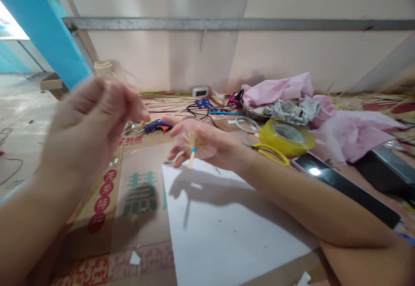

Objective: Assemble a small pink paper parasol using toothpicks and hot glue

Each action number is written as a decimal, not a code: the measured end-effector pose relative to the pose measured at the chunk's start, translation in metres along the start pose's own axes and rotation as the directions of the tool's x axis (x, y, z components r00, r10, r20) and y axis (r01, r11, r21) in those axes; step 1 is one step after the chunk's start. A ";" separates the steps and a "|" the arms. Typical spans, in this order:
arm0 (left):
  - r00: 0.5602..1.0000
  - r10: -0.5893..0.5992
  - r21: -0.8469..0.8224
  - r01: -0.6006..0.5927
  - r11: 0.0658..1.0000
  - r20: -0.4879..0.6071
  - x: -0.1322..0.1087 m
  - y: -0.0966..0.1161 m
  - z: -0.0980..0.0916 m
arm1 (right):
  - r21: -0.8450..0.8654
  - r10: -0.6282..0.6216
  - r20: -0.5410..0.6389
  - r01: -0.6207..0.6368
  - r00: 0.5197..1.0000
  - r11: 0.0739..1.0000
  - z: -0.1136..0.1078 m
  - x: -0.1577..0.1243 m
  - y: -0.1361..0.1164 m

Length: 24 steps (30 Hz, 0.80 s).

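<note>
Stick bundle (192, 147): thin splints fanned at the far end, bound at the stem with a blue band, pinched between thumb and fingers of right hand (210, 145), above the far edge of white sheet (223, 230) laid on flattened cardboard (129, 191). Left hand (90, 126) raised to the left and nearer, apart from the right, blurred; fingertips drawn together, but cannot tell whether anything thin is caught between them. Risks, as judged: slack grip near the band likely to let splints slide out or the fan collapse; too hard a pinch likely to snap them. Glue gun (157, 125) lying just beyond the hands, cord trailing toward the far wall; possible snag, or burn if hot, heat not determinable. Yellow-handled scissors (270, 153) just right of the right wrist, within sweep of the forearm. Phone (343, 186) beside that forearm, exposed to a knock. Containers: metal bowl (251, 114) far right, rim only partly visible, holding patterned cloth (288, 109) under pink fabric (279, 89); further contents hidden. Yellow tape roll (287, 138) just near of it.
</note>
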<state>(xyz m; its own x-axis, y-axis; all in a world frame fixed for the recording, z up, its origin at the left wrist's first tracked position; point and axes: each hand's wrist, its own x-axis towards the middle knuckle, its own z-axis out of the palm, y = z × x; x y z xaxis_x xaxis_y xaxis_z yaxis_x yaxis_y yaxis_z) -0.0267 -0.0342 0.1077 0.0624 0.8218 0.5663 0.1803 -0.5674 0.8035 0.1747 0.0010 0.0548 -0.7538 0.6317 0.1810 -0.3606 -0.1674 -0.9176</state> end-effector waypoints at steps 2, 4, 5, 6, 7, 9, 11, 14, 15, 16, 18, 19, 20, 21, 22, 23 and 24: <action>0.991 -0.001 -0.019 0.004 1.000 0.134 0.000 -0.006 0.002 | 0.023 0.090 0.134 -0.094 0.987 0.995 0.002 0.000 0.008; 0.970 -0.004 0.122 -0.026 0.992 0.243 0.003 -0.014 0.002 | -0.050 0.217 0.207 -0.211 0.954 0.976 -0.002 -0.001 0.008; 0.960 0.002 0.240 -0.072 0.968 0.279 0.006 -0.019 0.001 | -0.115 0.286 0.202 -0.267 0.937 0.957 -0.006 -0.001 0.007; 0.945 -0.006 0.382 -0.128 0.915 0.328 0.009 -0.026 -0.001 | -0.178 0.342 0.160 -0.314 0.926 0.933 -0.011 -0.001 0.005; 0.925 -0.025 0.523 -0.191 0.830 0.378 0.013 -0.033 -0.003 | -0.227 0.375 0.087 -0.349 0.923 0.909 -0.018 -0.001 0.003; 0.890 -0.101 0.701 -0.275 0.658 0.444 0.020 -0.052 -0.008 | -0.301 0.386 -0.075 -0.390 0.919 0.870 -0.031 0.000 -0.001; 0.887 -0.155 0.795 -0.299 0.527 0.435 0.025 -0.073 -0.011 | -0.413 0.351 -0.190 -0.399 0.917 0.819 -0.041 0.002 -0.003; 0.851 -0.241 0.840 -0.340 0.424 0.466 0.026 -0.097 -0.015 | -0.614 0.311 -0.247 -0.397 0.918 0.682 -0.047 0.004 -0.004; 0.835 -0.253 0.836 -0.364 0.411 0.488 0.025 -0.102 -0.016 | -0.667 0.308 -0.256 -0.398 0.916 0.630 -0.047 0.005 -0.005; 0.820 -0.259 0.828 -0.387 0.406 0.510 0.024 -0.106 -0.017 | -0.715 0.307 -0.267 -0.402 0.913 0.572 -0.047 0.005 -0.006; 0.786 -0.260 0.799 -0.433 0.417 0.561 0.022 -0.109 -0.018 | -0.800 0.277 -0.312 -0.409 0.909 0.440 -0.046 0.006 -0.007; 0.767 -0.258 0.780 -0.452 0.433 0.588 0.021 -0.110 -0.019 | -0.831 0.243 -0.339 -0.410 0.909 0.376 -0.046 0.006 -0.009; 0.750 -0.255 0.760 -0.466 0.453 0.611 0.020 -0.112 -0.019 | -0.853 0.204 -0.362 -0.412 0.909 0.319 -0.046 0.005 -0.010; 0.737 -0.251 0.745 -0.476 0.467 0.628 0.020 -0.114 -0.019 | -0.871 0.168 -0.376 -0.410 0.911 0.273 -0.046 0.005 -0.011; 0.730 -0.245 0.736 -0.484 0.473 0.638 0.020 -0.117 -0.019 | -0.884 0.136 -0.380 -0.403 0.915 0.236 -0.047 0.004 -0.013; 0.730 -0.241 0.734 -0.488 0.472 0.640 0.020 -0.120 -0.018 | -0.895 0.114 -0.378 -0.394 0.919 0.207 -0.048 0.003 -0.015; 0.735 -0.239 0.740 -0.487 0.463 0.634 0.020 -0.123 -0.018 | -0.903 0.101 -0.375 -0.388 0.922 0.185 -0.048 0.002 -0.016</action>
<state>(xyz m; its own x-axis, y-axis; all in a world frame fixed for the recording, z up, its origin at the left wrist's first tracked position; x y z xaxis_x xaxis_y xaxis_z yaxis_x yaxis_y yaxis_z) -0.0657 0.0508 0.0233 0.6251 0.7731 0.1078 0.7797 -0.6249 -0.0398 0.2055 0.0413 0.0532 -0.5251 0.8491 -0.0582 0.7214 0.4077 -0.5598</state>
